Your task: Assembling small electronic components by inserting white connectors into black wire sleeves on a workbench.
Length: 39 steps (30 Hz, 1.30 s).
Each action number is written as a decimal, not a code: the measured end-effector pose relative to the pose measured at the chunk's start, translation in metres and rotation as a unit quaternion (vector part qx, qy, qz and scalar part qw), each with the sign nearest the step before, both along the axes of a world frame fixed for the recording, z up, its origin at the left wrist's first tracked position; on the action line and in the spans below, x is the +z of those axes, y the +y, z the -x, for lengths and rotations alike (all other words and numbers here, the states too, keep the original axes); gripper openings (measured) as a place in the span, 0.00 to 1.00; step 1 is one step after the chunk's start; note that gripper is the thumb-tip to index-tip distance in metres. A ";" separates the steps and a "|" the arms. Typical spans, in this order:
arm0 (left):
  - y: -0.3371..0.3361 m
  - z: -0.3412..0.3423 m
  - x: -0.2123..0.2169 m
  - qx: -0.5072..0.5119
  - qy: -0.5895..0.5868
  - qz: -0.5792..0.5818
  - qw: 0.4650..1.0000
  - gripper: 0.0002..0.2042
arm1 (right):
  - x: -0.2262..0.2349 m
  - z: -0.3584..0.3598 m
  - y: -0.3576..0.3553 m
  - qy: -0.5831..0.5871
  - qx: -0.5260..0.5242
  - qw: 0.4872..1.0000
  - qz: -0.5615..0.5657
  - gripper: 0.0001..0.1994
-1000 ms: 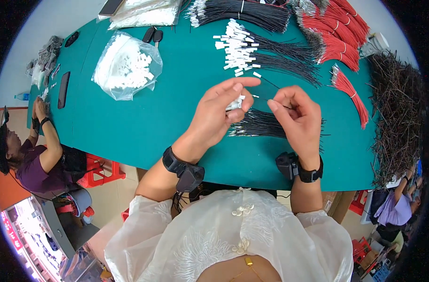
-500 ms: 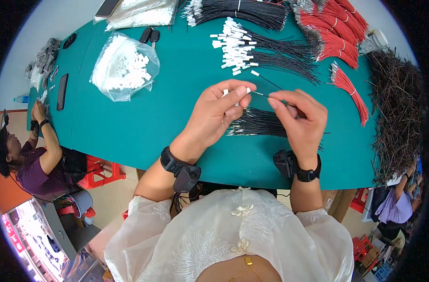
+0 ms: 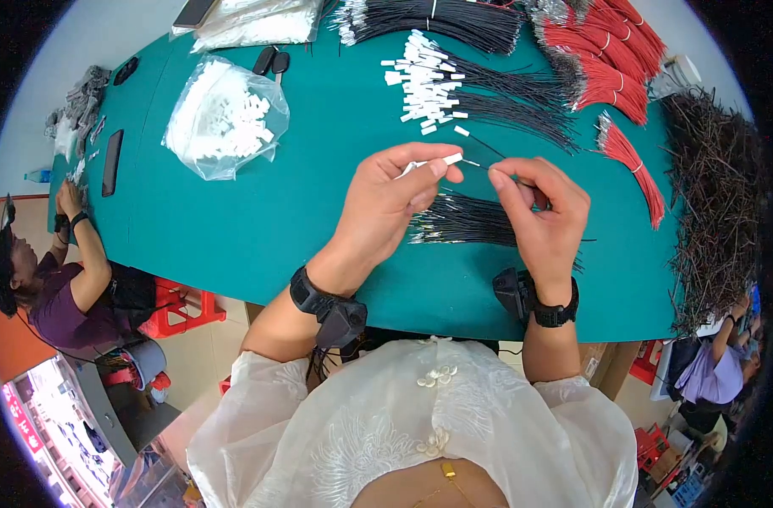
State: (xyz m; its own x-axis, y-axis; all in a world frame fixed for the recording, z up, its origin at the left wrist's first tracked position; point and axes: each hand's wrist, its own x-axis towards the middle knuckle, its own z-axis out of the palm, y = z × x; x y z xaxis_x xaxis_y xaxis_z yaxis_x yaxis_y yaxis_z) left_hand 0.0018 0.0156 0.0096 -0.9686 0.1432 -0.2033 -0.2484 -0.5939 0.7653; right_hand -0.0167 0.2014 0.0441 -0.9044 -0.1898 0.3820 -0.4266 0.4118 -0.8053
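My left hand [image 3: 385, 190] pinches a small white connector housing [image 3: 454, 158] between thumb and index finger. More white housings are partly hidden in its curled fingers. My right hand [image 3: 549, 207] is closed on a thin black wire [image 3: 484, 167]. The wire's bare metal tip points left at the housing; whether the two touch is too small to tell. Below my hands lies a bundle of black wires [image 3: 467, 222] with metal tips. Just beyond them, black wires with white housings [image 3: 429, 89] are piled up, and one such wire's housing [image 3: 462, 131] lies nearest.
A clear bag of white housings [image 3: 225, 123] lies left on the green table [image 3: 319, 110]. Black wire bundles [image 3: 437, 21] and red wire bundles [image 3: 606, 59] are at the back. A dark tangled heap [image 3: 715, 212] lines the right edge. A person [image 3: 65, 288] works at the far left.
The white housing has tilted and protrudes further past my left fingertips. My right hand has stayed nearly in place, the wire tip shifting slightly right.
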 end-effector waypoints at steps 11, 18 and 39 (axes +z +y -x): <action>0.000 0.001 -0.004 0.029 -0.006 0.001 1.000 0.07 | -0.001 -0.001 0.002 -0.038 -0.007 0.998 0.045 0.04; -0.001 0.001 -0.003 0.012 -0.016 -0.013 1.000 0.04 | 0.001 0.000 0.005 -0.029 0.003 0.999 0.041 0.04; -0.003 0.001 -0.002 -0.016 -0.017 -0.007 1.000 0.03 | 0.007 0.006 0.012 0.080 0.043 0.994 -0.052 0.06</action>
State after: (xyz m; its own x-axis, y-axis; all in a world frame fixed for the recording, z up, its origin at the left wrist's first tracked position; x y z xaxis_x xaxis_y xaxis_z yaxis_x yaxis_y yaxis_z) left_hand 0.0008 0.0122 0.0079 -0.9562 0.1765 -0.2336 -0.2927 -0.5967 0.7472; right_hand -0.0232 0.2131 0.0507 -0.8121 -0.3103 0.4942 -0.5834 0.4458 -0.6789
